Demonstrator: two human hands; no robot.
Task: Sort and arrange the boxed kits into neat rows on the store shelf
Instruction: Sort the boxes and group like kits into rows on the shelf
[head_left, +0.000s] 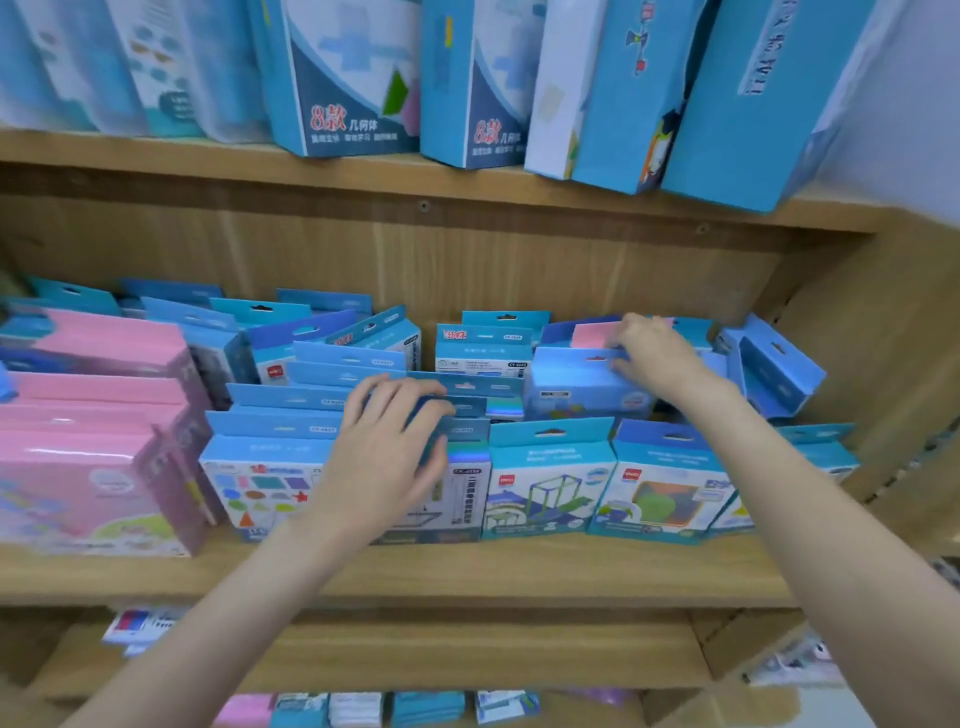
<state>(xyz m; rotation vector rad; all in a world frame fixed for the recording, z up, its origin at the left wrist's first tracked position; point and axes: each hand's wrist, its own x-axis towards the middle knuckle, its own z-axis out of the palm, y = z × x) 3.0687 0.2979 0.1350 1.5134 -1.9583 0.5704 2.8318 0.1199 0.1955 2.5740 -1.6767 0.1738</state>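
1. Blue hang-tab boxed kits (550, 478) stand in rows on the middle wooden shelf (467, 571).
2. Left hand (387, 452) grips a front-row kit's tab.
3. Right hand (654, 356) grips a back-row blue kit (582, 384).

Head view, close, facing forward and down, wooden shelf (467, 571) ahead

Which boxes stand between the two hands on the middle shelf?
Head view: between the left hand and right hand, upright blue kit boxes fill the gap.
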